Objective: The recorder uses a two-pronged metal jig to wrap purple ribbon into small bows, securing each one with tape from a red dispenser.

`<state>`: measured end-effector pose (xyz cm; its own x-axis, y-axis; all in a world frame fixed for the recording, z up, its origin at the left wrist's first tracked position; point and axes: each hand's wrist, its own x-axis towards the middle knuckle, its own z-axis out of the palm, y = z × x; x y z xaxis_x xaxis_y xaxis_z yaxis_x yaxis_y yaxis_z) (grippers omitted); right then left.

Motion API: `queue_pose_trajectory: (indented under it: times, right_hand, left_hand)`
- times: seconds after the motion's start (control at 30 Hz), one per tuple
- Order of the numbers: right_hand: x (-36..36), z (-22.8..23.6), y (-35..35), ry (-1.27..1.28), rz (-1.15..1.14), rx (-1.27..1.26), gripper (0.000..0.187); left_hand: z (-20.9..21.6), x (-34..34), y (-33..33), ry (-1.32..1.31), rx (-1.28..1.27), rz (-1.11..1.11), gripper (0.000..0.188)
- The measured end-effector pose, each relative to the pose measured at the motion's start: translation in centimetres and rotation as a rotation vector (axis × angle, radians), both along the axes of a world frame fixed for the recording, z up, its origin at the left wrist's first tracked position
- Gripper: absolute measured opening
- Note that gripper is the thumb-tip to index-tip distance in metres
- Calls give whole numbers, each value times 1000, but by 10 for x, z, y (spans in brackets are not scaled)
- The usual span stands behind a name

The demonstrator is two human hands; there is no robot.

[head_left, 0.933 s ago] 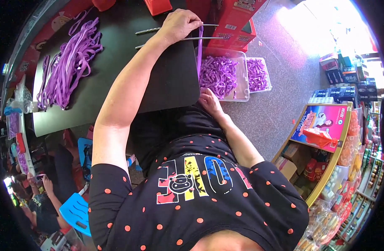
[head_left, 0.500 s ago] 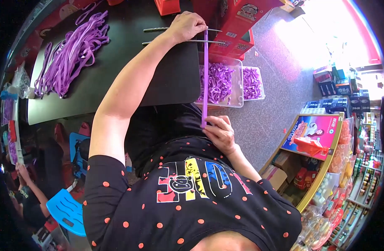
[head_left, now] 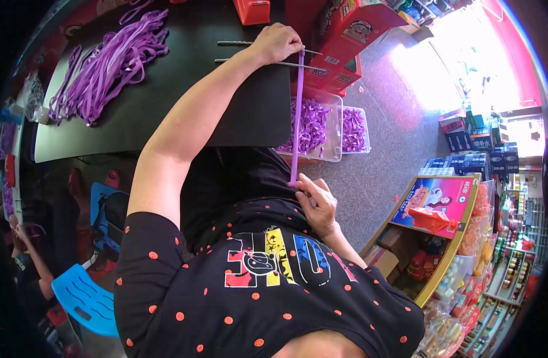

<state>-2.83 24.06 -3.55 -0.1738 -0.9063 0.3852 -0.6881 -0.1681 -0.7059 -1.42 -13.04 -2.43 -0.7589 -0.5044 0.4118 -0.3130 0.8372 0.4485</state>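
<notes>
Lettering [head_left: 274, 253] across black shirt [head_left: 226, 305]; characters [head_left: 464, 190] on poster [head_left: 426, 203]

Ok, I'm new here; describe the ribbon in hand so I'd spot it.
By the right edge of the black table, one purple ribbon runs between the left hand and right hand. It's stretched straight, unlike the loose ribbon pile.

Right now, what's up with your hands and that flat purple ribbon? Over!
Left hand: grip on far end of flat purple ribbon. Right hand: pinching near end. Ribbon straight. Two thin silver metal rods close by left hand.
</notes>
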Motion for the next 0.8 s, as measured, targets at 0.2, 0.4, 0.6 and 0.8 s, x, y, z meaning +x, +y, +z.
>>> queue_pose_trajectory:
  times: [0.2, 0.4, 0.6, 0.8]
  right_hand:
    - [-20, 75, -10, 54, 47, -213, 26]
    - [-56, 180, -114, -262, 145, -356, 54]
    - [-124, 201, -299, -744, 269, -141, 41]
    - [-175, 113, -387, -935, 76, 8, 35]
  left_hand:
    - [9, 2, 5, -39, 32, 1, 25]
    - [4, 0, 3, 47, 33, 4, 22]
    - [0, 5, -2, 78, 68, -13, 19]
    - [18, 11, 11, 10, 144, -49, 22]
